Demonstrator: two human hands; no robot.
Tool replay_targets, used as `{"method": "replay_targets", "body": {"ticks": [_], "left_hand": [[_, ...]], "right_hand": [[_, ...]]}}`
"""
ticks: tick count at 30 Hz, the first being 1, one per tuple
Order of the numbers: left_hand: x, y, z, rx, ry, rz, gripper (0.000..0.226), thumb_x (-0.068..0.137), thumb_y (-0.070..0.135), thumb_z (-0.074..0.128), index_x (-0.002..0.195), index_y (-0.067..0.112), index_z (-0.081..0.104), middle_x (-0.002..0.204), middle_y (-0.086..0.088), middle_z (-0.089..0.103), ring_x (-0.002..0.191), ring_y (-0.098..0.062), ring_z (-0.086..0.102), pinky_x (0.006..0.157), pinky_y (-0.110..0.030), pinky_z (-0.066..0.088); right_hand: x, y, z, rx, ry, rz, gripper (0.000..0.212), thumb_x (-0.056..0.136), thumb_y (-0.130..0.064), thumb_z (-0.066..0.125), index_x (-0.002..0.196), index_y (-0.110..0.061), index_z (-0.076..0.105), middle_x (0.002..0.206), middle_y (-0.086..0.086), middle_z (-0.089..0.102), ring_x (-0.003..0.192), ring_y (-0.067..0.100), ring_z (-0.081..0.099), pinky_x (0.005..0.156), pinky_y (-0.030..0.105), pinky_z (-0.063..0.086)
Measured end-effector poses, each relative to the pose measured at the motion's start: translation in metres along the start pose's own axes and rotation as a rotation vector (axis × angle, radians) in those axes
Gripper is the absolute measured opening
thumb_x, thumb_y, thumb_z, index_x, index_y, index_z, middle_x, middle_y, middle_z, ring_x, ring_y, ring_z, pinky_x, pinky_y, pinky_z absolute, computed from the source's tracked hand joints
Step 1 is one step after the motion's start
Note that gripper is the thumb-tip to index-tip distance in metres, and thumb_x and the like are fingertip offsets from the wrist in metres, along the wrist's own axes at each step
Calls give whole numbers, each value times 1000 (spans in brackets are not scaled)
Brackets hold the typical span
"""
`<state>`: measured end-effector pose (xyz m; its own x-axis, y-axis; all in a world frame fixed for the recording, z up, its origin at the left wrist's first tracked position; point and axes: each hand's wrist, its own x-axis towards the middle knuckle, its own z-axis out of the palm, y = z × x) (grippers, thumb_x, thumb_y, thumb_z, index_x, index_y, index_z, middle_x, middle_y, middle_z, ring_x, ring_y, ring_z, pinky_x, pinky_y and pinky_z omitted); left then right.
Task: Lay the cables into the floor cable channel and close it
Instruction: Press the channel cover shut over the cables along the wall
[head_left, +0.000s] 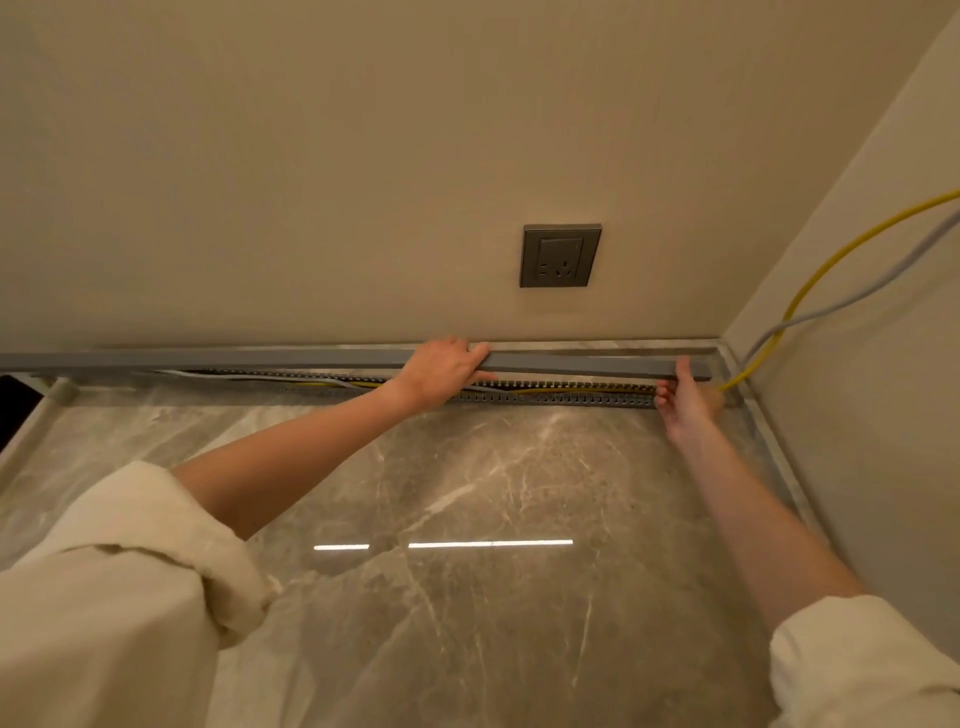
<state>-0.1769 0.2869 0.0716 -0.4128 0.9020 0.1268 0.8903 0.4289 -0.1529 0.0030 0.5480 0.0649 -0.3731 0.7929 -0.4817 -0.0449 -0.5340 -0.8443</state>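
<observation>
A long grey channel cover (208, 358) hangs just above the slotted grey cable channel (571, 399), which lies on the floor along the wall. My left hand (447, 371) grips the cover near its middle. My right hand (685, 395) holds the cover's right end, fingers curled under it. Inside the open channel lie a yellow cable (582, 388) and a grey-white cable (244, 375). Both cables leave the channel at the right corner and rise along the side wall, the yellow cable (810, 291) beside the grey one (852, 296).
A grey wall socket (560, 255) sits on the back wall above the channel. The glossy marble floor (467, 519) stretches toward me. The side wall (883, 415) closes the corner at right. A dark gap (13, 405) opens at far left.
</observation>
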Motion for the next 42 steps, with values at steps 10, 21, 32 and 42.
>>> {"method": "replay_targets", "body": {"ticks": [10, 21, 32, 42], "left_hand": [[5, 25, 16, -101, -84, -136, 42, 95, 45, 43, 112, 7, 47, 110, -18, 55, 97, -34, 54, 78, -45, 47], [85, 125, 2, -459, -166, -21, 44, 96, 42, 45, 122, 6, 49, 115, -18, 60, 103, -33, 56, 86, -43, 47], [99, 135, 16, -559, -150, -69, 26, 93, 32, 54, 106, 9, 55, 107, -14, 67, 93, -31, 61, 76, -42, 49], [106, 137, 16, -552, -202, -64, 26, 88, 27, 62, 104, 6, 62, 102, -15, 63, 94, -29, 57, 76, -36, 44]], "right_hand": [[22, -12, -14, -177, -77, 89, 23, 99, -15, 46, 79, -5, 49, 61, 8, 55, 28, 3, 47, 30, 14, 38], [24, -7, -29, -139, -205, 137, 19, 100, -20, 44, 87, -7, 51, 74, 8, 56, 34, 4, 54, 32, 15, 39], [39, 11, -65, -170, 244, -58, 31, 88, 0, 31, 64, -10, 46, 51, 11, 51, 19, 4, 37, 26, 10, 23], [39, 14, -65, -251, 181, -152, 18, 89, -12, 52, 74, -6, 59, 50, 5, 58, 27, 4, 44, 29, 13, 31]]}}
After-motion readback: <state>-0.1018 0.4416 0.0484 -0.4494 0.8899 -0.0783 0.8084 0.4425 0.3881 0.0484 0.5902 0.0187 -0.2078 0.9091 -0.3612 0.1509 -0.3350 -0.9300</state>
